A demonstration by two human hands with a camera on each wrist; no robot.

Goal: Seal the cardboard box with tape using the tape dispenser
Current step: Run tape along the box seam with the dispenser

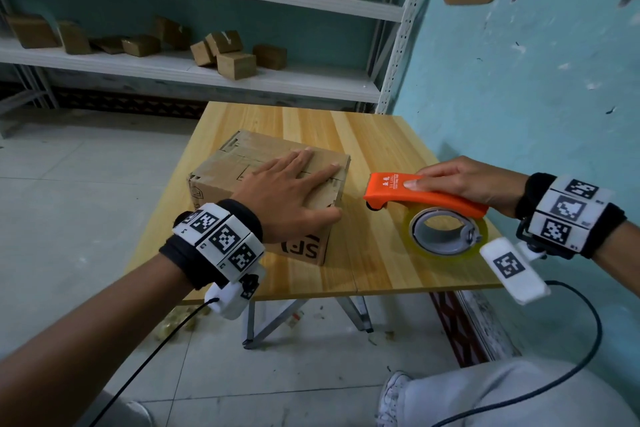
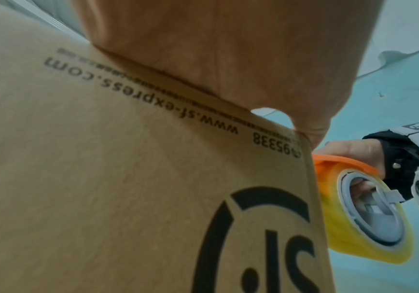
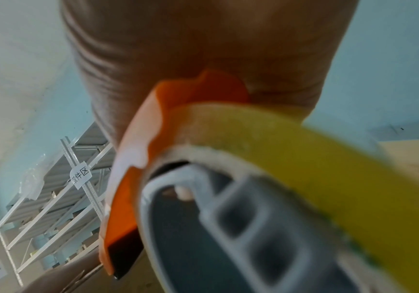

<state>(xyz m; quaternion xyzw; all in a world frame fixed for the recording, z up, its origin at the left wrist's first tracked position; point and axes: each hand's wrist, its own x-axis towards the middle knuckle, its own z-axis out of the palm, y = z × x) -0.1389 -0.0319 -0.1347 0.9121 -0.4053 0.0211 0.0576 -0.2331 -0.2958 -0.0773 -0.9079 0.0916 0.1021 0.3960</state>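
Note:
A brown cardboard box (image 1: pixel 221 166) with black SF print sits on the wooden table (image 1: pixel 381 149), flaps closed. My left hand (image 1: pixel 294 180) lies flat on its top, fingers straight, thumb along the near right edge. The left wrist view shows the box's printed side (image 2: pixel 128 178) under my palm. To the right of the box, my right hand (image 1: pixel 460 180) grips an orange tape dispenser (image 1: pixel 415 196) carrying a yellowish tape roll (image 1: pixel 446 232), held just above the table. The dispenser (image 3: pixel 138 178) and its roll (image 3: pixel 328 168) fill the right wrist view. The dispenser's front end is a short gap from the box.
White metal shelving (image 1: pixel 207 73) behind the table holds several small cardboard boxes (image 1: pixel 235 62). A teal wall (image 1: pixel 536 80) runs close along the table's right side. My knee (image 1: pixel 502 392) is below the table's near edge. Cables hang from both wrists.

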